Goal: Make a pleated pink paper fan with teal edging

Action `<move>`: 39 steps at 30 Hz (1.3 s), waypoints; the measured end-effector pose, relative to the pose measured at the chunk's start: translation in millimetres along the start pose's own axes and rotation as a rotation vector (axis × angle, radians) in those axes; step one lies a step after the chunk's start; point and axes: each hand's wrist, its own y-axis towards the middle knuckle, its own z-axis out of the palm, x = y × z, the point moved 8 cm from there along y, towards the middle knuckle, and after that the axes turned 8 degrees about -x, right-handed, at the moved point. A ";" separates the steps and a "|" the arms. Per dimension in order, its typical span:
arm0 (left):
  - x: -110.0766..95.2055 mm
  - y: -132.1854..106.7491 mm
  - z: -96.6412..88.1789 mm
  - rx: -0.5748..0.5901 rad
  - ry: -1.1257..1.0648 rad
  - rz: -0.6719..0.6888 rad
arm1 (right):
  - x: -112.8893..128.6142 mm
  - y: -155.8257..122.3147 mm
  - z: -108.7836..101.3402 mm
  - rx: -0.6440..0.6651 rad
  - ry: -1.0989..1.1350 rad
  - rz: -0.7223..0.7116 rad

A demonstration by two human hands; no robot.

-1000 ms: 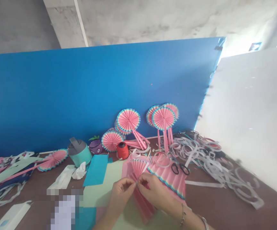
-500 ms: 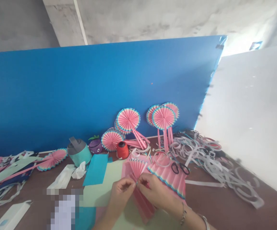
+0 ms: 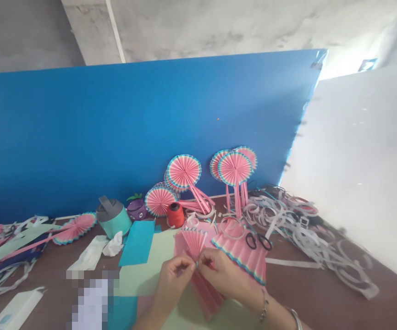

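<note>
A pleated pink paper fan [image 3: 195,240] with a blue-and-cream edge is gathered narrow at its middle, its folds spreading above and below. My left hand [image 3: 178,277] pinches at that gathered waist, thumb and forefinger together. From the other side, my right hand [image 3: 221,275] pinches the same spot, its fingers curled. Any thin thread between the fingertips is too small to make out. Beneath the fan lie pink and pale green sheets [image 3: 141,279]. Right of my right hand is another pleated pink sheet [image 3: 243,254], with black-handled scissors [image 3: 257,240] on it.
Finished pink rosettes [image 3: 184,170] on strips lean against the blue partition [image 3: 116,128]. A red thread spool [image 3: 175,215], a purple pot [image 3: 137,209] and a teal container [image 3: 114,220] stand along the back. Tangled white strips [image 3: 301,233] cover the right side. Blue paper [image 3: 137,243] lies left.
The fan's upper pleats have tilted slightly to the left, and its lower end has shifted a little right. Both hands stay pinched at its middle, almost unmoved.
</note>
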 end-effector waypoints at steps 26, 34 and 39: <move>2.2 0.0 3.3 0.015 0.025 0.043 | -4.9 0.5 1.4 0.002 0.018 0.044; -0.3 0.6 0.1 0.002 0.026 0.041 | -4.8 2.7 2.9 0.003 0.048 -0.051; 1.7 0.8 -0.8 -0.008 0.053 0.047 | -2.5 1.8 2.4 0.007 0.014 -0.055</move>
